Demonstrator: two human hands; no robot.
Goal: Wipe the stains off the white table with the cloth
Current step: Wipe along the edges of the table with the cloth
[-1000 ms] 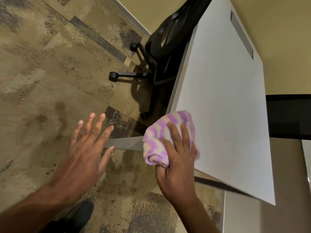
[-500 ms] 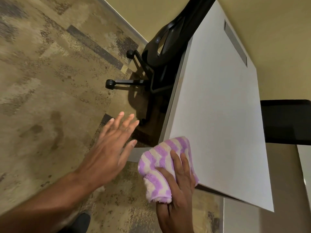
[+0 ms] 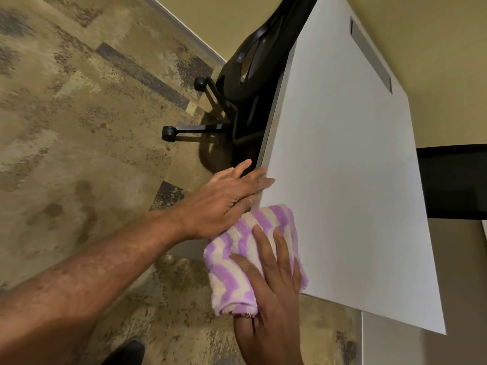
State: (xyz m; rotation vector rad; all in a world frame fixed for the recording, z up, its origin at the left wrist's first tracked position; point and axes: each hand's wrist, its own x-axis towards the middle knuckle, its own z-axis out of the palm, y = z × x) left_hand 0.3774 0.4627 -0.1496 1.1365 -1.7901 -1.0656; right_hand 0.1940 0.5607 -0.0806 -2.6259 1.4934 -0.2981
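The white table (image 3: 342, 167) fills the right half of the view, its near corner pointing toward me. A purple-and-cream striped cloth (image 3: 237, 264) lies bunched over that corner and hangs off the edge. My right hand (image 3: 271, 299) presses down on the cloth with fingers spread over it. My left hand (image 3: 226, 198) rests flat, fingers apart, on the table's left edge just above the cloth, touching it. I see no clear stains on the tabletop.
A black office chair (image 3: 250, 83) on wheels stands tucked against the table's left side. A grey cable slot (image 3: 371, 54) runs along the far table edge. Patterned carpet (image 3: 79, 127) covers the floor at left. A dark panel (image 3: 456, 180) sits at right.
My left hand has swung right from over the carpet to the table's left edge. The cloth and my right hand have stayed at the near corner, shifting slightly.
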